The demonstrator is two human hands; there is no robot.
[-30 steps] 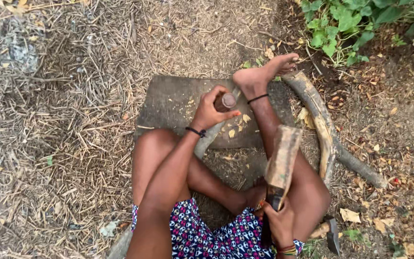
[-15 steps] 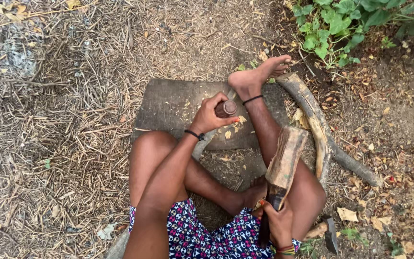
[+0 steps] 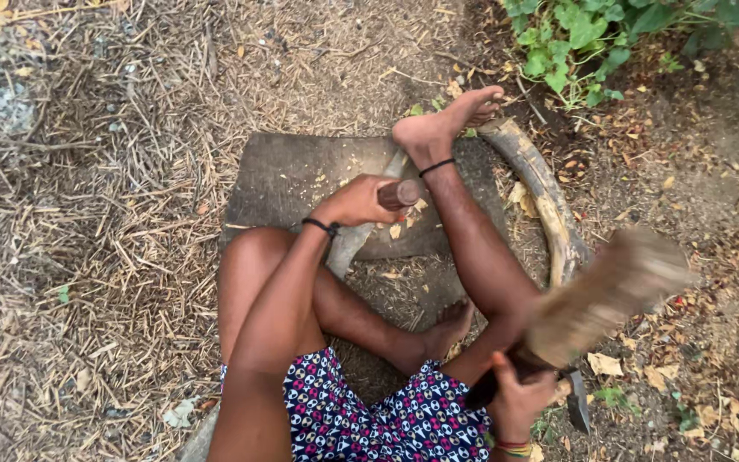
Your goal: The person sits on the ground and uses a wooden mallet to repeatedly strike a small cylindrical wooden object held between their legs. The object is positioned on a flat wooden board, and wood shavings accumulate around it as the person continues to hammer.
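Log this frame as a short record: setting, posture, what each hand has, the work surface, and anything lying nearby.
setting: outdoors, bare ground with dry straw and leaves, green plant at top right
posture: seated, one leg folded, the other stretched over the slab
left hand: grips a short dark round tool upright against a pale strip of wood
right hand: holds a wooden mallet by its handle, head blurred
work surface: flat grey slab with pale chips on it
nearby: curved branch right of the leg; small metal blade on the ground by the right hand

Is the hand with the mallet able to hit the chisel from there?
Probably yes: the right hand swings the mallet beside the knee, and the chisel top sticks out of the left hand, uncovered.
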